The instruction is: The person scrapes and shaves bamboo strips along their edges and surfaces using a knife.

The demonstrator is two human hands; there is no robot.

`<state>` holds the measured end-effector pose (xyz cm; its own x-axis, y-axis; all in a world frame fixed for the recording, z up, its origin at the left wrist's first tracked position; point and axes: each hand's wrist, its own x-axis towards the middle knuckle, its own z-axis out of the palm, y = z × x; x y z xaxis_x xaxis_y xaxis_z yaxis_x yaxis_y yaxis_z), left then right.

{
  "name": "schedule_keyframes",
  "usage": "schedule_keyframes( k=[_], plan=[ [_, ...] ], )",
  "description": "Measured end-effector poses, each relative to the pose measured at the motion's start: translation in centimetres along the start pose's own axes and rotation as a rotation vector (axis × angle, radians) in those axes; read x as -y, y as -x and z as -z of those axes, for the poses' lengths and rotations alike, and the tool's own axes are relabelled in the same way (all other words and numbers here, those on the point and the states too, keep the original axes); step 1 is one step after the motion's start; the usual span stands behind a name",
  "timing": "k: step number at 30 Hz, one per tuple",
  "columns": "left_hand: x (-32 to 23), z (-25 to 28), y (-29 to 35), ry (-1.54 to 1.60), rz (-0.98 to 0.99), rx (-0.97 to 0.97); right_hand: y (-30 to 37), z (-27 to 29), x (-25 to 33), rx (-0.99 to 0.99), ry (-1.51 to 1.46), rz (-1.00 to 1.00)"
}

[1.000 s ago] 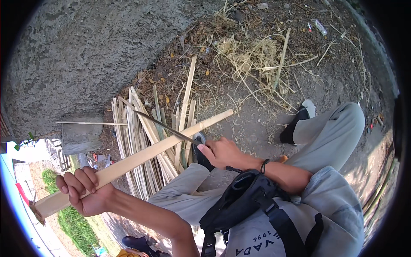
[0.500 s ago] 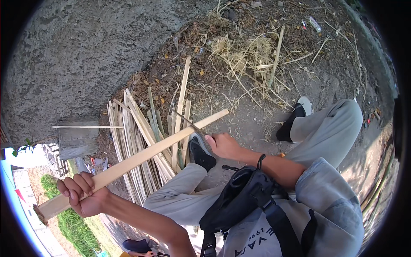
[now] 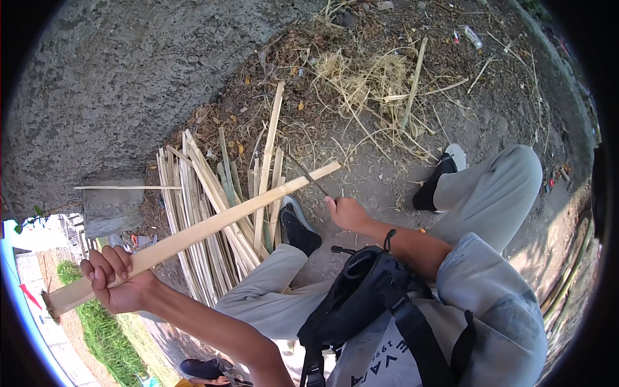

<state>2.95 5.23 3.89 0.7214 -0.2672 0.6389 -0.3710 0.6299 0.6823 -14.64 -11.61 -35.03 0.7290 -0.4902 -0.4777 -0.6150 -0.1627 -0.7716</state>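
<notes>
A long pale bamboo slat (image 3: 213, 228) slants across the view from lower left to the middle. My left hand (image 3: 117, 278) is wrapped round it close to its lower-left end. Closed round the handle end of a thin dark knife (image 3: 315, 183), my right hand (image 3: 348, 213) is near the slat's other end. The handle itself is hidden in my fist. The blade crosses the slat a short way from its tip; whether it presses into the wood I cannot tell.
A pile of split bamboo strips (image 3: 193, 213) lies beside my left shoe (image 3: 299, 227). Tangled shavings (image 3: 367, 77) cover the dirt ahead. A rough concrete wall (image 3: 116, 84) stands at the far left. A black bag (image 3: 361, 290) hangs at my chest. Another person's arm (image 3: 209, 380) shows at the lower edge.
The knife and my right hand have moved right along the slat, nearer its tip. My left hand, still gripping the slat, has shifted slightly left and up in view.
</notes>
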Motion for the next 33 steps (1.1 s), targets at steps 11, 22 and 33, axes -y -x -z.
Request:
schedule_keyframes(
  k=[11,22,33],
  plan=[
    [0.7,0.3,-0.5,-0.02,0.001,-0.035,0.5,0.1,1.1,0.027,-0.084,0.274],
    [1.5,-0.3,-0.9,-0.118,-0.05,-0.165,0.2,0.9,1.5,0.055,-0.043,0.134],
    [3.3,-7.8,-0.3,-0.459,-0.16,-0.664,-2.3,0.1,-3.6,0.004,-0.08,-0.105]
  ],
)
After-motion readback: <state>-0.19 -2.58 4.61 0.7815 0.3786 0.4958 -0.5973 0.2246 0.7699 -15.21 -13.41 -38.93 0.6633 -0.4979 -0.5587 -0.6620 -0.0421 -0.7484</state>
